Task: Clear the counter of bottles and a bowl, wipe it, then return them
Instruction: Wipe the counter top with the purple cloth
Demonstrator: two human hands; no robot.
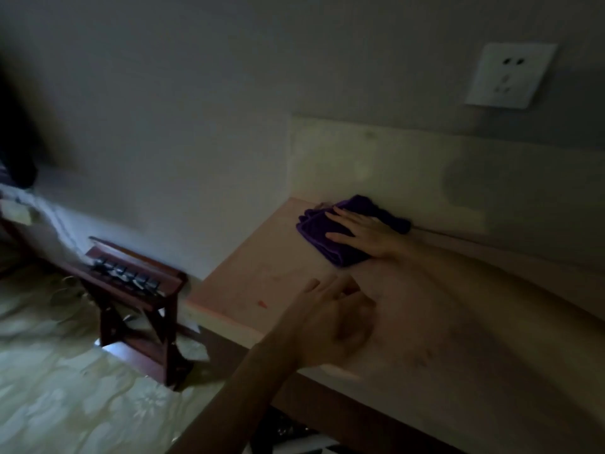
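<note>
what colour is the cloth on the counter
Purple; the folded cloth shows in the head view, under the right hand.

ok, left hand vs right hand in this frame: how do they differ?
The right hand lies flat on the purple cloth at the back of the counter, by the wall; the left hand is nearer the front edge and touches no cloth. The right hand looks fairly sharp; the left hand is motion-blurred. Both are bare, fingers extended, over the counter, and neither grips anything.

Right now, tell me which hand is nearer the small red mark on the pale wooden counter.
Left. The left hand hovers just right of the red mark; the right hand presses the purple cloth farther back.
</note>
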